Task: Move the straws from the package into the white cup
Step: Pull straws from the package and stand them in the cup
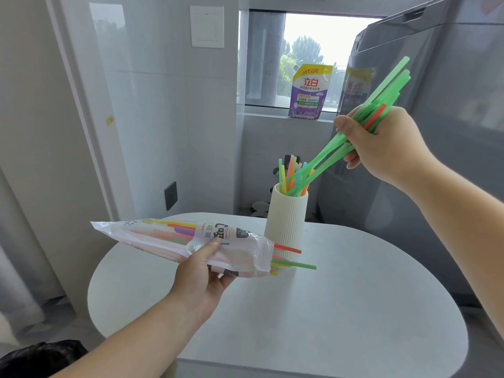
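pale tiled walls close in a small room, with a window (pixel 313 36) at the back that shows trees. a tall grey washing machine (pixel 441 77) fills the right side. before it stands a white oval counter (pixel 341 323).

the left hand (pixel 201 274) holds the package (pixel 163 238) above the counter's left part. the package lies nearly flat, with its open end pointing right toward the white cup (pixel 286 225). the thumb presses on top and the fingers (pixel 223 279) curl beneath, pinching the clear plastic between them. the right hand (pixel 387 143) hovers above and to the right of the cup, its fingers (pixel 351 159) curled round a bundle of straws (pixel 387 83).

the cup, ribbed and upright, sits on the counter near its far edge. the bundle is mostly green with some orange among it. it slants down to the left, and its lower ends sit within the cup's mouth. standing straws (pixel 283 175) in green, yellow, pink, blue and orange already lean inside the cup. a few loose straws (pixel 300 266), orange, green and yellow, stick out of the package's open end and cross in front of the cup's base.

a purple detergent pouch (pixel 311 91) stands on the window sill. a black bag (pixel 41 358) lies at the lower left. a white switch plate (pixel 207 27) and a dark socket (pixel 171 195) are fixed on the walls.
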`<control>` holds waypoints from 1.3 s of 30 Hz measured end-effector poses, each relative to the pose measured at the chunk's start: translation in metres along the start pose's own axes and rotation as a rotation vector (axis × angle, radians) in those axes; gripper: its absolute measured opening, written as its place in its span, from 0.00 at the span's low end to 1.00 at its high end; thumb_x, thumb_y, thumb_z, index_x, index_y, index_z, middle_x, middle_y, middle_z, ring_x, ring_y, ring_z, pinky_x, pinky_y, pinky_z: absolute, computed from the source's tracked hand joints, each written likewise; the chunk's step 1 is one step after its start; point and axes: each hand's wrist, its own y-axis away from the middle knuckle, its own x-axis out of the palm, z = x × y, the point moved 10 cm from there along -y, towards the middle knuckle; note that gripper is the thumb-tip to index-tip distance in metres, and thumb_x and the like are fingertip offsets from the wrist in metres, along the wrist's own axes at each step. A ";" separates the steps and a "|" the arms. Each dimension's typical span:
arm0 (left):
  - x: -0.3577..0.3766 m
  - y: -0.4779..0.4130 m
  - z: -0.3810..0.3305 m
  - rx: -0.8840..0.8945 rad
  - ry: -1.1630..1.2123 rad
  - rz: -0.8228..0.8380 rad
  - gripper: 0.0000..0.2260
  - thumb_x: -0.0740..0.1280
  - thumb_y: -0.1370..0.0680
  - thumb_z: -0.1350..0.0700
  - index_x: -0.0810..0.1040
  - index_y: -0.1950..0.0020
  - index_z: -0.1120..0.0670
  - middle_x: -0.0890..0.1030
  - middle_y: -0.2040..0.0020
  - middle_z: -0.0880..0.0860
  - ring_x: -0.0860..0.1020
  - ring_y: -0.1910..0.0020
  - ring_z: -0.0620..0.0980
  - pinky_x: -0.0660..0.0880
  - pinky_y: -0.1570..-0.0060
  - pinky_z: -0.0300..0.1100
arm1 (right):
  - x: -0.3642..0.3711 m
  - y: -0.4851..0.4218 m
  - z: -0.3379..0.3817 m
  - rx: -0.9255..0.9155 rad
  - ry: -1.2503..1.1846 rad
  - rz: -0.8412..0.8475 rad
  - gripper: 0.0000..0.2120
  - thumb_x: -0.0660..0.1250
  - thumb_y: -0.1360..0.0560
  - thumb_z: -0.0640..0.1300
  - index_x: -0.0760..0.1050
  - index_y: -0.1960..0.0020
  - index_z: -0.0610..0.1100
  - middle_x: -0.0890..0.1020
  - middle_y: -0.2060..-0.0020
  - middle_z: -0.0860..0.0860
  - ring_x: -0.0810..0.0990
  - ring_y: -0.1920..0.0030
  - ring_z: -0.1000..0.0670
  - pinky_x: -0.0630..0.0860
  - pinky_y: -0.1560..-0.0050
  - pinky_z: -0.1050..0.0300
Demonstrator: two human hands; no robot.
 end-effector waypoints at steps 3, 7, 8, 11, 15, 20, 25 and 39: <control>0.000 0.001 0.001 -0.004 0.001 0.001 0.13 0.69 0.20 0.62 0.80 0.35 0.56 0.89 0.53 0.55 0.88 0.60 0.51 0.83 0.67 0.46 | 0.004 0.003 0.007 -0.034 -0.009 0.028 0.13 0.66 0.20 0.56 0.81 0.51 0.47 0.85 0.67 0.48 0.84 0.73 0.53 0.76 0.74 0.69; 0.000 0.001 0.000 -0.006 -0.002 0.002 0.13 0.69 0.20 0.62 0.80 0.35 0.55 0.89 0.52 0.55 0.88 0.58 0.52 0.84 0.67 0.46 | 0.005 0.002 0.013 -0.060 0.005 0.037 0.13 0.66 0.20 0.56 0.81 0.51 0.48 0.85 0.68 0.50 0.84 0.73 0.54 0.76 0.74 0.70; 0.000 0.001 0.000 -0.007 -0.004 0.001 0.13 0.69 0.20 0.62 0.81 0.35 0.55 0.88 0.52 0.56 0.87 0.57 0.53 0.84 0.66 0.46 | 0.004 0.002 0.014 -0.069 0.010 0.039 0.12 0.65 0.20 0.56 0.80 0.53 0.49 0.85 0.69 0.50 0.84 0.74 0.55 0.75 0.74 0.70; -0.001 0.001 0.000 -0.009 -0.004 -0.001 0.12 0.69 0.20 0.62 0.81 0.37 0.55 0.88 0.53 0.55 0.87 0.58 0.52 0.84 0.66 0.46 | 0.005 0.002 0.015 -0.067 0.009 0.045 0.11 0.65 0.19 0.56 0.78 0.58 0.53 0.85 0.69 0.51 0.84 0.74 0.54 0.75 0.74 0.70; 0.000 0.001 0.000 -0.011 -0.010 0.005 0.11 0.69 0.20 0.62 0.81 0.37 0.56 0.88 0.49 0.57 0.87 0.58 0.52 0.84 0.65 0.47 | 0.007 -0.001 0.006 0.003 -0.043 0.037 0.11 0.65 0.20 0.56 0.79 0.54 0.50 0.86 0.67 0.51 0.85 0.73 0.54 0.76 0.75 0.69; 0.000 0.001 -0.001 -0.007 -0.011 0.002 0.12 0.69 0.20 0.62 0.81 0.36 0.56 0.89 0.53 0.55 0.88 0.60 0.51 0.83 0.67 0.45 | 0.006 -0.006 -0.008 0.096 -0.065 0.009 0.16 0.66 0.20 0.56 0.80 0.53 0.43 0.86 0.67 0.50 0.85 0.74 0.53 0.73 0.78 0.69; 0.000 0.001 0.000 -0.011 -0.017 -0.003 0.13 0.69 0.20 0.61 0.81 0.35 0.56 0.88 0.50 0.56 0.87 0.59 0.52 0.84 0.65 0.46 | 0.006 -0.010 -0.023 0.204 -0.118 -0.002 0.16 0.67 0.20 0.55 0.79 0.47 0.41 0.86 0.64 0.48 0.86 0.72 0.51 0.81 0.74 0.62; 0.006 0.003 0.002 -0.012 -0.017 0.027 0.13 0.68 0.20 0.62 0.81 0.35 0.57 0.88 0.49 0.57 0.88 0.57 0.53 0.85 0.63 0.48 | 0.047 -0.034 -0.017 0.227 -0.032 0.183 0.13 0.69 0.21 0.53 0.77 0.55 0.42 0.86 0.69 0.46 0.87 0.71 0.48 0.82 0.73 0.58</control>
